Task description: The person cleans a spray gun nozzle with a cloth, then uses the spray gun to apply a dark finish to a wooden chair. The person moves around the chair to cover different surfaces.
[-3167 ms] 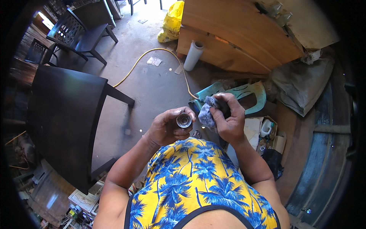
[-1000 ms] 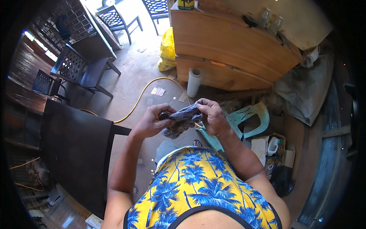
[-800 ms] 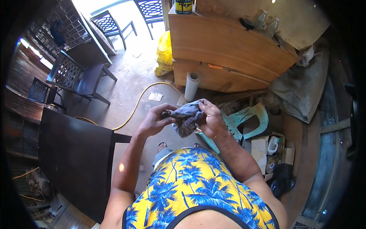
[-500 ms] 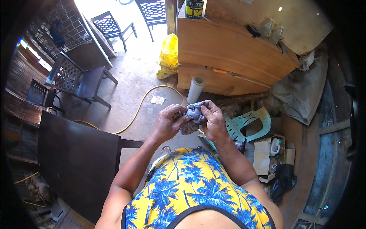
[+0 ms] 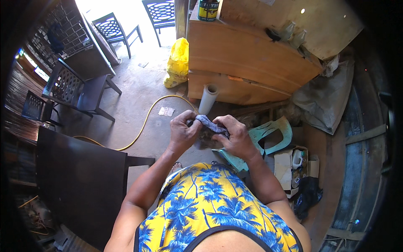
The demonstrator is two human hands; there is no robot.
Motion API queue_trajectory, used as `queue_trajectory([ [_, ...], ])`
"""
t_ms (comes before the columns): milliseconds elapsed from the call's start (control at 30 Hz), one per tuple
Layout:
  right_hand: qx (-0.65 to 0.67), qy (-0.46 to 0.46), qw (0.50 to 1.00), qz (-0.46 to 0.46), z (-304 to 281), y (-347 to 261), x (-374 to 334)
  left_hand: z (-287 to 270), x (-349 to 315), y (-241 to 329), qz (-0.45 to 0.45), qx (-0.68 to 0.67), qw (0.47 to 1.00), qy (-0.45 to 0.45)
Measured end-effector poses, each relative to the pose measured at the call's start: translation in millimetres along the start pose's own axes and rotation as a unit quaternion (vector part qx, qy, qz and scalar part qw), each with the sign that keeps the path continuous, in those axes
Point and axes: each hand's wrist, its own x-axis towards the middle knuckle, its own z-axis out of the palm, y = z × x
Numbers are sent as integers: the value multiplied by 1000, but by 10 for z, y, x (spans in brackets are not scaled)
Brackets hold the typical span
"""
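Observation:
A crumpled grey-blue rag (image 5: 212, 125) is stretched between my two hands in front of my chest. My left hand (image 5: 184, 129) pinches its left end, thumb against fingers. My right hand (image 5: 233, 133) grips the other end, with the fingers bent over the top and the thumb below. A darker, blurred part of the cloth hangs under the hands. Just beyond them a roll of clear plastic wrap (image 5: 208, 99) stands upright on the floor, apart from my fingers.
A dark table (image 5: 79, 180) is at my left, with dark chairs (image 5: 90, 92) beyond it. A yellow hose (image 5: 145, 122) curves over the floor. Ahead stand a yellow bag (image 5: 178, 63) and a wooden cabinet (image 5: 256, 54). On the right lie a green plastic piece (image 5: 277, 134) and a carton of bottles (image 5: 285, 170).
The bunched rag is now drawn out into a longer strip, slanting down to the right. My right hand has moved slightly lower and turned, with its fingers over the cloth.

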Motion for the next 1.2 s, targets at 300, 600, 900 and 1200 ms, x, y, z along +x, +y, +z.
queue_trajectory([
  [300,285,175,927,169,98,281,-120,243,-297,108,-81,-266,945,-175],
  [600,435,44,879,191,81,268,-236,478,-218,-42,-118,-219,968,-41],
  [900,338,104,922,160,355,268,-291,355,-307,282,-342,-493,786,-151],
  [1200,171,77,970,157,74,55,-294,48,-547,-134,-363,-585,715,-121],
])
